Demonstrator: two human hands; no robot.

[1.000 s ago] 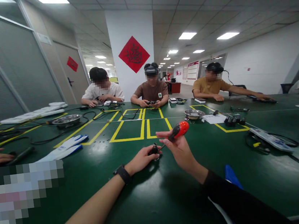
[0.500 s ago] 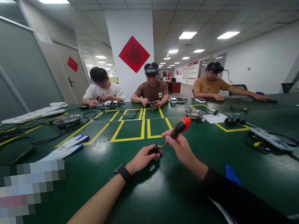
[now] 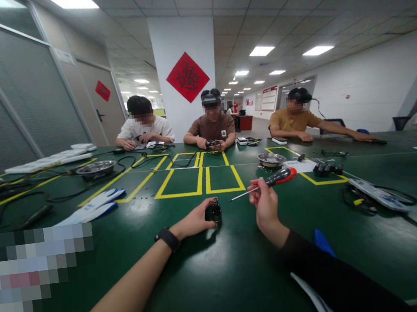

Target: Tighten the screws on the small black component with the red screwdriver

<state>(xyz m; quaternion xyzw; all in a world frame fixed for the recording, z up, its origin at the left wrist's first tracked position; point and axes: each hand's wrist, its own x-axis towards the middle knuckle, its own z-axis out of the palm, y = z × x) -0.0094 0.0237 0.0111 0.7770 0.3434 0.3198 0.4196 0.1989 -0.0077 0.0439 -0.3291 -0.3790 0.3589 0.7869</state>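
One small dark part (image 3: 217,210) is upright at the fingertips of the left hand (image 3: 195,219), whose thumb and forefinger curve apart beside it; whether they clamp it I cannot tell. The right hand (image 3: 266,202) is clamped on a screwdriver (image 3: 278,177), its red-and-black handle right of this grip, its tip left of it, near but off the part
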